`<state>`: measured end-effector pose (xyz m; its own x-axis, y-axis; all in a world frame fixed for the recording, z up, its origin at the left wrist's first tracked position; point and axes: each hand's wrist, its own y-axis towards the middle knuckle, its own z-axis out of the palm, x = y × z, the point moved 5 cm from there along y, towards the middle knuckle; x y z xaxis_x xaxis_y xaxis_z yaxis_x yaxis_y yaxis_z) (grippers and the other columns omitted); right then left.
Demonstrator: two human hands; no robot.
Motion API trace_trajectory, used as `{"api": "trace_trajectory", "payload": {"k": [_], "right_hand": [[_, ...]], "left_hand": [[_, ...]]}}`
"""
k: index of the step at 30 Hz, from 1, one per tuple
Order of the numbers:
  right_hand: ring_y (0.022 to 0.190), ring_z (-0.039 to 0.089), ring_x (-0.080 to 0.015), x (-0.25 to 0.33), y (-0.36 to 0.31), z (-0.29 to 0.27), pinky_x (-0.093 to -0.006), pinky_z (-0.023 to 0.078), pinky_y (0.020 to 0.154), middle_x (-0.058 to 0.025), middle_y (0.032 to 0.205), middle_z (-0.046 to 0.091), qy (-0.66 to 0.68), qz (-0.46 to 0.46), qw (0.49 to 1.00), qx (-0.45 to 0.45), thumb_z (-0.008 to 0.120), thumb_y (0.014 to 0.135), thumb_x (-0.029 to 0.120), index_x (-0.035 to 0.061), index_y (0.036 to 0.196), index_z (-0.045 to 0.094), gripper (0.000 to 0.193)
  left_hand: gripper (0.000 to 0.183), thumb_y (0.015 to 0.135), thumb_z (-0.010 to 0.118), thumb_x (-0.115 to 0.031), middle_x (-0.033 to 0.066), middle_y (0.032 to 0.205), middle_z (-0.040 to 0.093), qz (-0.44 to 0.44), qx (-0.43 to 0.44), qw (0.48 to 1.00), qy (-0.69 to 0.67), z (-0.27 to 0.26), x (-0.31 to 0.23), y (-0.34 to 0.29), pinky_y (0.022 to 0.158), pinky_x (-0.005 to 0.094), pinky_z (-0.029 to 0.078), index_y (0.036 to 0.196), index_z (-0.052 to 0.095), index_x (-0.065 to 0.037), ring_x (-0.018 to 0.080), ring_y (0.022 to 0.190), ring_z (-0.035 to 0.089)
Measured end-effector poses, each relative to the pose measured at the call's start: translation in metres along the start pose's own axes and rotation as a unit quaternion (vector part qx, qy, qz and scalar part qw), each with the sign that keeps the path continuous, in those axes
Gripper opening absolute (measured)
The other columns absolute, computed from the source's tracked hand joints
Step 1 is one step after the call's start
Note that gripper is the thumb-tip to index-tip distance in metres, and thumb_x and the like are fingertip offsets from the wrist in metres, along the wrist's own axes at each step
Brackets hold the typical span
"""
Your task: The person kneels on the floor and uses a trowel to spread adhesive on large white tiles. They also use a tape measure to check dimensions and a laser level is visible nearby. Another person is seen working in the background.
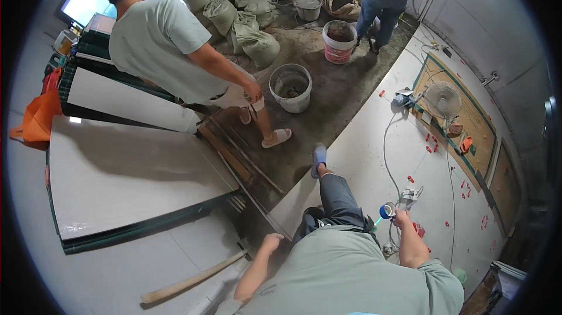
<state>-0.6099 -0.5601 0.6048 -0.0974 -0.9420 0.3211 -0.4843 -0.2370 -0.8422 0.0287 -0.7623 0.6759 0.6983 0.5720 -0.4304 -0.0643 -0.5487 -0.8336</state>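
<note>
My left hand (271, 243) is closed at the near end of a long thin metal bar (256, 202), which slants away across the dark floor. The fingers are partly hidden there. On the other side, my right hand (402, 218) grips a blue ring-shaped roll (387, 210) that looks like tape, with a light green strip beside it. Close to that hand, a corded power tool (409, 198) with a pale guard lies on the light tiled floor (363, 157). My leg in a blue shoe (319, 160) stretches forward between the bar and the tiles.
Stacked large tiles (134, 169) and a wooden-handled tool (193, 280) are at left. One co-worker (164, 52) walks past a white bucket (291, 88); another person (380, 5) stands farther back. A fan (442, 100), cables and red clips (432, 142) lie at right.
</note>
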Motion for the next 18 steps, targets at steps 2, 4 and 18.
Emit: {"api": "trace_trajectory", "payload": {"k": [2,4,18], "right_hand": [[0.085,0.070,-0.0293,0.031,0.017,0.011,-0.0405,0.055,0.068,-0.0149,0.091,0.072,-0.461,-0.176,0.869,-0.015,0.078,0.077,0.028,0.0075,0.099,0.065,0.034],[0.095,0.070,-0.0312,0.045,0.040,0.019,-0.0444,0.054,0.079,-0.0122,0.100,0.073,-0.609,-0.159,0.777,0.007,0.085,0.071,0.038,0.0094,0.106,0.066,0.050],[0.086,0.066,-0.0397,0.664,0.198,0.135,-0.0481,0.051,0.076,-0.0176,0.091,0.068,-0.299,-0.428,0.848,-0.095,0.057,0.090,0.023,0.0044,0.097,0.059,0.020]], "left_hand": [[0.023,0.081,0.067,-0.013,0.0124,0.094,0.074,-0.023,0.036,0.999,0.017,-0.035,-0.015,0.033,0.079,0.0368,0.051,0.096,0.075,0.001,0.0213,0.088,0.067],[0.016,0.079,0.064,-0.012,0.0138,0.092,0.074,-0.011,-0.003,1.000,0.019,-0.066,-0.031,0.073,0.079,0.0375,0.050,0.083,0.074,0.000,0.0250,0.088,0.067],[0.027,0.092,0.068,-0.024,0.0097,0.102,0.072,0.039,-0.106,0.972,-0.206,-0.225,-0.290,0.255,0.089,0.0340,0.050,0.107,0.071,-0.002,0.0193,0.098,0.065]]}}
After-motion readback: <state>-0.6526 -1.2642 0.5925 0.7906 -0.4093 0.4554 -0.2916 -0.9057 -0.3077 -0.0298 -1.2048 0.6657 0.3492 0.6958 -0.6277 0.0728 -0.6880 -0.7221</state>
